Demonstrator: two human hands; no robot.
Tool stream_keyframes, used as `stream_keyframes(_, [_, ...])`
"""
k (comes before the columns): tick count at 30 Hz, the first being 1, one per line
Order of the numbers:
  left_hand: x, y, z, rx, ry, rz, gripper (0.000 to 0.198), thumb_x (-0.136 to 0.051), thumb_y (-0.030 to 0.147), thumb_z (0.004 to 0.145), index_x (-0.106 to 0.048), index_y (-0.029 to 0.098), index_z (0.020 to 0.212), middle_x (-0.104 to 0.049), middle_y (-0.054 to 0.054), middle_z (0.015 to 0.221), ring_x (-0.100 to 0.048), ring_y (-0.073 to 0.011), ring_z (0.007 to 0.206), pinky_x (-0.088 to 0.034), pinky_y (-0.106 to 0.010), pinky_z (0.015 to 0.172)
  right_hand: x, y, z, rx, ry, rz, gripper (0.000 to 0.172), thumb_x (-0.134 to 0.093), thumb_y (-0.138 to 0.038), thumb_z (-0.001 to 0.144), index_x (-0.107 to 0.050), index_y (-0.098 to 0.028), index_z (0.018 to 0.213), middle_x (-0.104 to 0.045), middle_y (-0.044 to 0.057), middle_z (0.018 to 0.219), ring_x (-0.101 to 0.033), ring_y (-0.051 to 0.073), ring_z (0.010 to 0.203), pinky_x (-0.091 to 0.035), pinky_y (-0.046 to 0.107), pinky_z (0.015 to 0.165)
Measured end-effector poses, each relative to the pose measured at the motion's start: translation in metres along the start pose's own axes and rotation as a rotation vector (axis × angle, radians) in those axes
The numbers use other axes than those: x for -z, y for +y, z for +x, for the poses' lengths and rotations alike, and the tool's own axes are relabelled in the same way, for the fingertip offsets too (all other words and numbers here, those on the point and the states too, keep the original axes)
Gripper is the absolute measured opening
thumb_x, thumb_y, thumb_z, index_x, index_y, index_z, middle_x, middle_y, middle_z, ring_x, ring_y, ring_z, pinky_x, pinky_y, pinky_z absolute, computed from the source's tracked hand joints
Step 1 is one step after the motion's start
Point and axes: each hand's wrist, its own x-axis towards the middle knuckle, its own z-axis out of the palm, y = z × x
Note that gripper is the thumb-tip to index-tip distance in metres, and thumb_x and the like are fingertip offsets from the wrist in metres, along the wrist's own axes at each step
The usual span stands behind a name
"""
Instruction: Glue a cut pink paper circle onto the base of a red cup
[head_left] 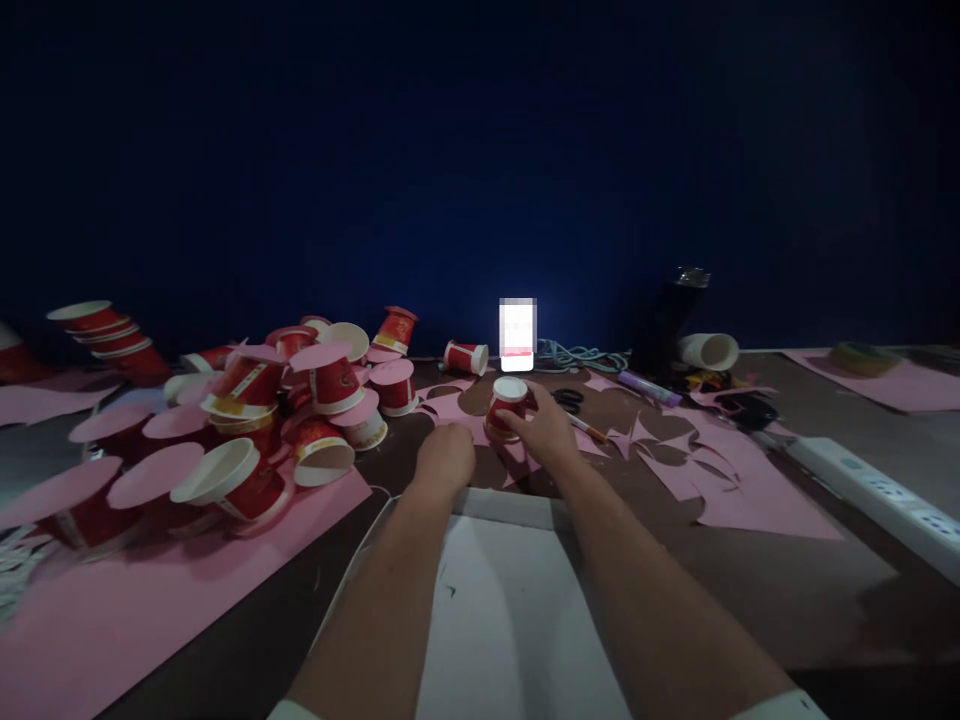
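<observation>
My right hand (546,428) is wrapped around a small red paper cup (507,402) that stands on a pink paper sheet (454,408) with round holes cut out of it. My left hand (445,456) rests as a closed fist on the table just left of the cup; I cannot make out anything in it. Both forearms reach forward over a white board (510,610) lying near me.
A heap of red paper cups (247,420), many capped with pink discs, lies at the left on a large pink sheet (150,590). A lit phone (517,334), scissors (570,398), a pen (589,430), a purple glue stick (649,389), pink scraps (720,480) and a white power strip (877,492) sit further back and right.
</observation>
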Motion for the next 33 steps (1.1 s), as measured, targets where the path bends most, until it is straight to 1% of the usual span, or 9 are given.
stream_keyframes(4, [0.0, 0.0, 0.001, 0.015, -0.016, -0.011, 0.026, -0.047, 0.01, 0.074, -0.07, 0.014, 0.084, -0.069, -0.019, 0.091, -0.065, -0.0268, 0.089, -0.046, -0.033, 0.079, -0.002, -0.001, -0.001, -0.007, -0.013, -0.026, 0.054, -0.068, -0.041, 0.069, -0.052, -0.026, 0.119, -0.064, 0.004, 0.112, -0.059, 0.021, 0.1, -0.044, 0.038, 0.088])
stream_keyframes(7, [0.0, 0.0, 0.001, 0.004, -0.001, -0.031, 0.026, -0.045, 0.009, 0.074, -0.07, 0.013, 0.082, -0.069, -0.021, 0.089, -0.065, -0.029, 0.088, -0.047, -0.036, 0.078, -0.005, 0.002, -0.001, 0.011, -0.005, -0.032, 0.055, -0.068, -0.041, 0.069, -0.051, -0.025, 0.119, -0.064, 0.004, 0.112, -0.059, 0.021, 0.1, -0.044, 0.038, 0.088])
stream_keyframes(13, [0.0, 0.0, 0.0, -0.01, -0.017, -0.001, 0.028, -0.045, 0.009, 0.073, -0.07, 0.013, 0.084, -0.069, -0.02, 0.089, -0.065, -0.0302, 0.089, -0.048, -0.037, 0.076, -0.008, 0.005, -0.002, 0.048, 0.006, -0.026, 0.055, -0.068, -0.042, 0.069, -0.051, -0.024, 0.118, -0.064, 0.005, 0.111, -0.059, 0.02, 0.099, -0.044, 0.037, 0.087])
stream_keyframes(18, [0.001, 0.001, -0.001, -0.004, -0.014, 0.012, 0.028, -0.045, 0.009, 0.075, -0.07, 0.014, 0.086, -0.069, -0.018, 0.091, -0.065, -0.0277, 0.09, -0.047, -0.034, 0.078, -0.009, 0.005, -0.002, 0.064, 0.0, -0.024, 0.055, -0.067, -0.043, 0.07, -0.05, -0.024, 0.119, -0.063, 0.005, 0.113, -0.058, 0.02, 0.101, -0.043, 0.037, 0.088])
stream_keyframes(23, [0.001, 0.002, -0.001, -0.007, -0.023, 0.023, 0.029, -0.044, 0.01, 0.075, -0.069, 0.013, 0.087, -0.069, -0.019, 0.092, -0.065, -0.0292, 0.091, -0.048, -0.036, 0.077, -0.011, 0.007, -0.001, 0.074, 0.004, -0.042, 0.055, -0.067, -0.042, 0.07, -0.05, -0.024, 0.119, -0.063, 0.005, 0.114, -0.058, 0.021, 0.102, -0.043, 0.037, 0.088])
stream_keyframes(28, [0.003, 0.002, -0.001, -0.002, -0.039, 0.055, 0.028, -0.043, 0.012, 0.076, -0.069, 0.014, 0.089, -0.069, -0.016, 0.097, -0.064, -0.026, 0.094, -0.049, -0.033, 0.079, -0.012, 0.006, -0.001, 0.077, -0.004, -0.049, 0.053, -0.067, -0.041, 0.07, -0.05, -0.024, 0.118, -0.063, 0.005, 0.113, -0.058, 0.021, 0.102, -0.044, 0.038, 0.088])
stream_keyframes(33, [0.005, 0.002, -0.002, -0.009, -0.043, 0.073, 0.027, -0.044, 0.013, 0.075, -0.068, 0.015, 0.087, -0.07, -0.014, 0.094, -0.065, -0.0252, 0.093, -0.049, -0.033, 0.077, -0.012, 0.005, -0.001, 0.066, -0.012, -0.066, 0.053, -0.068, -0.04, 0.069, -0.051, -0.024, 0.118, -0.062, 0.006, 0.115, -0.057, 0.021, 0.103, -0.043, 0.038, 0.088])
